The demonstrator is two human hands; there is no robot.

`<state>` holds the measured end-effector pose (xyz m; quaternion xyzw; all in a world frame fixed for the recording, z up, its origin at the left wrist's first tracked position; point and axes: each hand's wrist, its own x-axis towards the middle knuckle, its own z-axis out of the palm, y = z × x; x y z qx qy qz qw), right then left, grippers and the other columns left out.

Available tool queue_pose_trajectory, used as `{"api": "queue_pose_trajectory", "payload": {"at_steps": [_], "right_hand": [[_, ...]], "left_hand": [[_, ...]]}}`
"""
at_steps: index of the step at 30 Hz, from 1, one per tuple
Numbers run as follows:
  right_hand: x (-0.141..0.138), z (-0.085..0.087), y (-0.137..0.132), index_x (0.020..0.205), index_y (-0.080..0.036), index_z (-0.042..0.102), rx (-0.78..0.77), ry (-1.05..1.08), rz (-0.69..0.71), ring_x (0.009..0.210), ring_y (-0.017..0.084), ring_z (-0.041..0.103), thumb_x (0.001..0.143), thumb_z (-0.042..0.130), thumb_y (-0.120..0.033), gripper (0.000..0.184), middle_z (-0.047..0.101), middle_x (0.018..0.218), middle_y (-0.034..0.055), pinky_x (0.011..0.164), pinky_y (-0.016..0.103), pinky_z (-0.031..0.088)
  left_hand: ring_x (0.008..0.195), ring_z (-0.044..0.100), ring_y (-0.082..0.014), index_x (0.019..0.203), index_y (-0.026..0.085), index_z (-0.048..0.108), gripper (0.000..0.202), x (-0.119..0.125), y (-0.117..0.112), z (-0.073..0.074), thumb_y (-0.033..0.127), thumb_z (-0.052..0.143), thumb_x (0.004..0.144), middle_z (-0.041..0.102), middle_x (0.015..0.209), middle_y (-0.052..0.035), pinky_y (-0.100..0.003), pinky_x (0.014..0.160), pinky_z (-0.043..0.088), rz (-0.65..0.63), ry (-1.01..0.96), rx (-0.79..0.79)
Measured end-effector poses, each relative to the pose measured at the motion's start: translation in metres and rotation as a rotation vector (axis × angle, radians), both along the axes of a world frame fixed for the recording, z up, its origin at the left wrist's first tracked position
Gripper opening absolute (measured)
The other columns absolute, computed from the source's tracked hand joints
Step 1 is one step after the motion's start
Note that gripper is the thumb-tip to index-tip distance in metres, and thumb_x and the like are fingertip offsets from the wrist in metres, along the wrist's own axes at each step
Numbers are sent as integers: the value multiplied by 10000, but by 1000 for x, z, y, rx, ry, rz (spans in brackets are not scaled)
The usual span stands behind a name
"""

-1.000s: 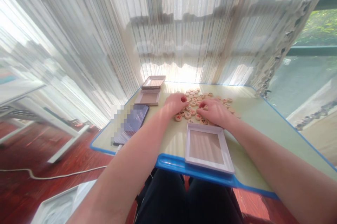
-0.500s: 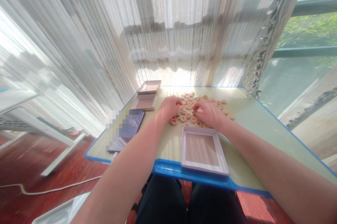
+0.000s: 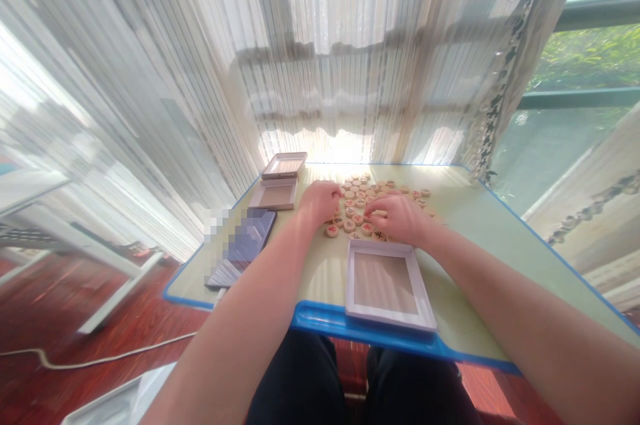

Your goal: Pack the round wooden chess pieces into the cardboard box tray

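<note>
Round wooden Chinese chess pieces (image 3: pixel 349 226), marked in red or black, lie in a loose spread on the pale table; several in the middle show plain faces. My left hand (image 3: pixel 321 202) is at the left edge of the spread, its fingers curled in among the pieces; whatever they hold, if anything, is hidden. Over the right part of the spread is my right hand (image 3: pixel 400 217), thumb and forefinger a little apart, tips close to a red-marked piece (image 3: pixel 357 219). It covers some pieces. An open shallow box (image 3: pixel 354 278) lies in front of the pieces, near my body.
Two more shallow trays, a near one (image 3: pixel 274 204) and a far one (image 3: pixel 265 165), stand at the back left. A dark tablet or phone (image 3: pixel 250 238), partly pixelated, lies left of my forearm. The table (image 3: pixel 480 265) has a blue rim; curtains (image 3: pixel 325 78) hang behind it.
My right hand has shifted slightly, its fingers a little more spread. A few pieces near it have moved slightly. My left hand has moved slightly left, its fingers still curled.
</note>
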<state>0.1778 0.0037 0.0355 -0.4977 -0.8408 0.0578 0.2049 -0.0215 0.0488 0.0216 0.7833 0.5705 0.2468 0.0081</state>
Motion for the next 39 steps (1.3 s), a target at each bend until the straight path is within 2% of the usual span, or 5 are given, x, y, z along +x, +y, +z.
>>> {"api": "queue_pose_trajectory", "payload": {"at_steps": [9, 15, 30, 34, 39], "right_hand": [[17, -2, 11, 859, -222, 705, -1, -205, -147, 945, 239, 571, 763, 521, -301, 222, 673, 909, 58, 753, 303, 437], [13, -3, 9, 856, -229, 708, -3, -213, -118, 934, 233, 552, 785, 492, -300, 238, 672, 963, 40, 770, 307, 421], [9, 4, 4, 915, -213, 716, -152, -136, -128, 831, 206, 613, 801, 484, -357, 296, 710, 904, 48, 675, 270, 420], [9, 0, 6, 1083, -198, 673, -68, -109, -131, 882, 197, 618, 861, 423, -294, 348, 707, 983, 56, 713, 262, 429], [8, -1, 7, 927, -188, 698, 2, -177, -156, 876, 191, 613, 867, 437, -251, 275, 702, 930, 60, 743, 267, 427]], "left_hand": [[1197, 492, -203, 1207, 219, 598, 421, 2, 1, -2, 213, 392, 839, 592, 1266, -36, -294, 1025, 372, -71, 66, -92], [1134, 540, -206, 1199, 263, 597, 398, 4, -1, -4, 362, 365, 891, 634, 1191, -17, -320, 987, 413, -65, 143, -113], [1071, 563, -181, 951, 225, 712, 375, -5, 7, -5, 125, 383, 800, 682, 1078, -4, -292, 986, 426, 65, 13, -12], [1120, 542, -203, 1159, 218, 634, 420, -2, 4, -6, 153, 393, 821, 643, 1172, -40, -314, 987, 425, 12, 13, -71], [1123, 536, -178, 1375, 255, 408, 605, -3, 6, -7, 60, 371, 803, 599, 1226, -48, -281, 910, 466, 18, -147, -48]]}}
